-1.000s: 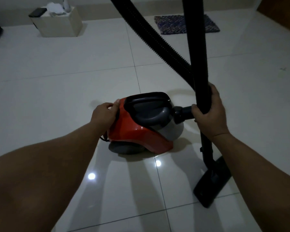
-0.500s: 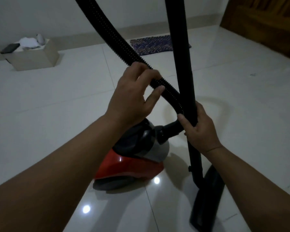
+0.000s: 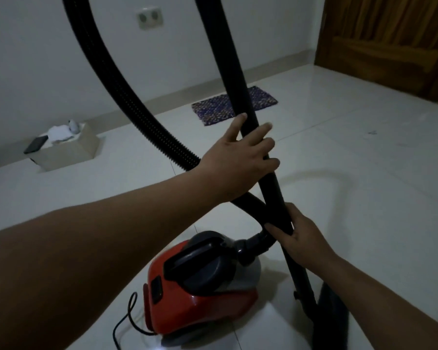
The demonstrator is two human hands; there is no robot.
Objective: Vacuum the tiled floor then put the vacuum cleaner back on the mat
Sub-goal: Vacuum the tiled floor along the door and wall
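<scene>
A red and black canister vacuum cleaner [image 3: 200, 296] sits on the white tiled floor [image 3: 352, 188] just below my hands. Its ribbed black hose [image 3: 127, 102] loops up and out of view. The black wand tube [image 3: 234, 82] stands nearly upright, ending in the floor head [image 3: 331, 322] at the lower right. My left hand [image 3: 240, 157] wraps its fingers around the tube at mid height. My right hand [image 3: 299, 236] grips the tube lower down, where the hose crosses it. A small dark patterned mat [image 3: 213, 107] lies by the far wall.
A cardboard box [image 3: 68, 147] holding white cloth and a dark phone sits at the left by the wall. A wooden door [image 3: 390, 39] is at the right. A wall socket [image 3: 149, 18] is above the mat. The vacuum's power cord [image 3: 130, 317] trails on the floor.
My left hand left the vacuum body, went to the hose, and now holds the wand tube. The view has risen and shows more of the wall. My right hand kept its grip.
</scene>
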